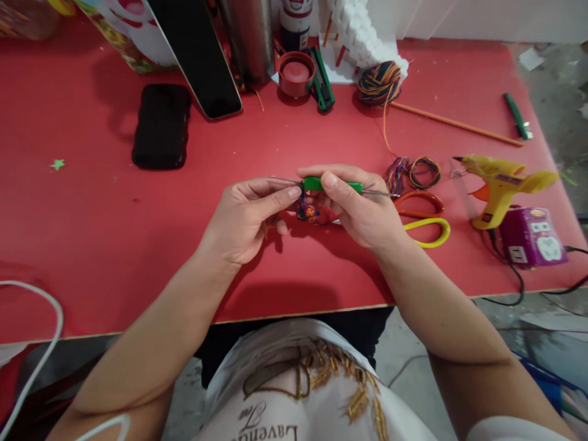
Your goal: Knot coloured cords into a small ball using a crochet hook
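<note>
White shirt (331,401) closest to us; beyond it, two hands meet over the red table (138,233)
Right hand (365,208) has the green hook (314,184) gripped between thumb and fingers, metal showing at both ends; left hand (245,211) pinches the yarn piece (309,212) by its blue strand, right beside the handle, its multicoloured part hanging just below, between the hands; scissors (446,233), partly hidden by the right hand; yarn ball (379,84) farther back; glue gun (498,184) off right.

Soft even light, diffuse shadows on red table (101,239); slight blur, stretched edges
</note>
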### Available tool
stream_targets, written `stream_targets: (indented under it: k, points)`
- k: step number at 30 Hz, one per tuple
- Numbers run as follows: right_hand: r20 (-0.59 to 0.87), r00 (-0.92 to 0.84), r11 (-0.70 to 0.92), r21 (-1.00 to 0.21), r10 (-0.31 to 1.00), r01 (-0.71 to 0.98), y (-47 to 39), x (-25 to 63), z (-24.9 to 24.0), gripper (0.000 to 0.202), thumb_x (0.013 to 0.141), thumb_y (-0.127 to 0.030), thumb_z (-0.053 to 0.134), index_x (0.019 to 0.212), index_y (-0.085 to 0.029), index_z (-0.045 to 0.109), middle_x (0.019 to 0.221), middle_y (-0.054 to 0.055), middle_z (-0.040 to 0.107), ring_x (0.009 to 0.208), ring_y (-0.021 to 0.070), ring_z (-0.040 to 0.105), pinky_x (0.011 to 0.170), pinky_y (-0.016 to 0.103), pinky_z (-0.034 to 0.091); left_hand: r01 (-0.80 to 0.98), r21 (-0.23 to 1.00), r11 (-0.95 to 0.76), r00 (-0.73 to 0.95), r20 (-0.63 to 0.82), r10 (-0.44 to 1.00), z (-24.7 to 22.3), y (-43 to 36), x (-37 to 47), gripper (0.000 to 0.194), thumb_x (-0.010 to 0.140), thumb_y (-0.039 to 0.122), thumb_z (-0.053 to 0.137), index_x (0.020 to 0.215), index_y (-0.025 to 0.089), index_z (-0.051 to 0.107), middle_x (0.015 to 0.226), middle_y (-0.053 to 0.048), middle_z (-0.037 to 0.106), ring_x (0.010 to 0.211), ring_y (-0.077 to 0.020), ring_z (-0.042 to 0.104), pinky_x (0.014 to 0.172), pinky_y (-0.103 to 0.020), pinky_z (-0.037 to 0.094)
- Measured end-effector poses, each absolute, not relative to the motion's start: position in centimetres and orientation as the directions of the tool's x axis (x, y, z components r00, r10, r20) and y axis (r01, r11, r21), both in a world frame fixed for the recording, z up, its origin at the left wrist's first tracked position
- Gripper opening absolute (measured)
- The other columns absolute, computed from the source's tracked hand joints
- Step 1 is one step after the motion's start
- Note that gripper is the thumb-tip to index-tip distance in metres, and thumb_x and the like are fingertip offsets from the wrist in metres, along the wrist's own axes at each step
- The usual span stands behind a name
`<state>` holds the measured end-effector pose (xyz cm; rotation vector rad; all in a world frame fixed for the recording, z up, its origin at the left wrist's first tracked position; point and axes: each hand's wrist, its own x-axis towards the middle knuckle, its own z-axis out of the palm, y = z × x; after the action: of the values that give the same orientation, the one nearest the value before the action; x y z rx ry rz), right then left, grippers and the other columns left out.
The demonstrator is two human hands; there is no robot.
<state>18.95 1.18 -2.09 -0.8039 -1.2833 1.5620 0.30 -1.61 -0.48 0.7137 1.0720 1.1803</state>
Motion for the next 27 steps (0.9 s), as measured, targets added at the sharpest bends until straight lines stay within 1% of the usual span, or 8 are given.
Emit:
stream_targets:
  k: [6, 9, 11, 14, 16, 19, 23, 27]
  points:
    - [0.037, -0.329, -0.031, -0.98, 0.944, -0.199, 0.99, 18.89, -1.81, 0.028, 0.094, -0.053, 0.078, 0.109, -0.031, 0.087, 0.11, 0.0, 0.085, 0.107, 0.0209, 0.079, 0.098, 0.036, 0.067, -0.38, 0.877, 0.294, 0.041, -0.301, 0.953, -0.7, -1.52, 0.23, 0.007, 0.075, 0.017, 0.09, 0.081, 0.02, 0.087, 0.082, -0.004, 0.081, 0.068, -0.0141, 0.076, 0.044, -0.015, 0.055]
    - [0.046, -0.339, -0.037, -0.972, 0.94, -0.234, 0.99, 18.87, -1.93, 0.025, 0.095, -0.051, 0.078, 0.11, -0.032, 0.087, 0.106, -0.002, 0.085, 0.101, 0.0182, 0.08, 0.093, 0.033, 0.067, -0.402, 0.861, 0.311, 0.051, -0.318, 0.947, -0.69, -1.5, 0.21, 0.006, 0.077, 0.015, 0.088, 0.08, 0.02, 0.087, 0.078, -0.003, 0.079, 0.061, -0.0111, 0.073, 0.048, -0.015, 0.059]
    - [0.048, -0.336, -0.037, -0.97, 0.941, -0.242, 0.96, 18.8, -1.94, 0.023, 0.096, -0.049, 0.078, 0.109, -0.032, 0.087, 0.107, -0.001, 0.085, 0.1, 0.0177, 0.08, 0.091, 0.032, 0.067, -0.417, 0.854, 0.311, 0.047, -0.322, 0.946, -0.71, -1.47, 0.2, 0.004, 0.078, 0.015, 0.089, 0.08, 0.019, 0.087, 0.078, -0.003, 0.079, 0.059, -0.0102, 0.072, 0.05, -0.015, 0.061]
    - [0.042, -0.321, -0.022, -0.98, 0.946, -0.195, 0.94, 18.69, -1.86, 0.026, 0.094, -0.053, 0.079, 0.107, -0.032, 0.087, 0.111, 0.001, 0.085, 0.105, 0.0219, 0.08, 0.09, 0.034, 0.068, -0.418, 0.855, 0.306, 0.035, -0.322, 0.946, -0.72, -1.44, 0.2, 0.003, 0.08, 0.016, 0.089, 0.08, 0.017, 0.086, 0.079, -0.004, 0.079, 0.062, -0.0117, 0.075, 0.051, -0.015, 0.061]
    - [0.031, -0.32, -0.021, -0.987, 0.947, -0.157, 0.95, 18.67, -1.84, 0.029, 0.093, -0.056, 0.079, 0.108, -0.032, 0.086, 0.108, 0.002, 0.085, 0.103, 0.0239, 0.08, 0.087, 0.036, 0.069, -0.409, 0.86, 0.304, 0.027, -0.322, 0.946, -0.69, -1.45, 0.24, 0.003, 0.082, 0.017, 0.089, 0.081, 0.016, 0.085, 0.08, -0.005, 0.079, 0.065, -0.0133, 0.077, 0.054, -0.017, 0.062]
    - [0.017, -0.323, -0.029, -0.99, 0.946, -0.138, 0.98, 18.69, -1.9, 0.032, 0.092, -0.058, 0.079, 0.11, -0.032, 0.086, 0.106, 0.001, 0.085, 0.098, 0.0238, 0.08, 0.085, 0.037, 0.069, -0.41, 0.862, 0.297, 0.013, -0.32, 0.947, -0.68, -1.5, 0.4, 0.004, 0.084, 0.015, 0.087, 0.08, 0.016, 0.085, 0.082, -0.005, 0.08, 0.067, -0.015, 0.078, 0.06, -0.021, 0.065]
    - [0.042, -0.328, -0.013, -0.986, 0.944, -0.164, 0.89, 18.66, -1.9, 0.027, 0.095, -0.053, 0.077, 0.11, -0.032, 0.086, 0.11, 0.001, 0.084, 0.105, 0.0222, 0.079, 0.091, 0.036, 0.067, -0.431, 0.864, 0.261, 0.008, -0.286, 0.958, -1.05, -1.56, 0.57, 0.005, 0.083, 0.013, 0.087, 0.08, 0.018, 0.085, 0.084, -0.005, 0.081, 0.068, -0.0145, 0.078, 0.062, -0.022, 0.065]
    - [0.102, -0.314, 0.044, -0.982, 0.944, -0.184, 0.76, 18.61, -1.69, 0.021, 0.1, -0.046, 0.073, 0.109, -0.034, 0.087, 0.114, 0.0, 0.083, 0.115, 0.0227, 0.076, 0.099, 0.038, 0.064, -0.418, 0.884, 0.21, 0.003, -0.23, 0.973, -1.4, -1.56, 0.6, 0.002, 0.083, 0.019, 0.088, 0.084, 0.019, 0.087, 0.086, -0.005, 0.081, 0.07, -0.0138, 0.076, 0.058, -0.021, 0.06]
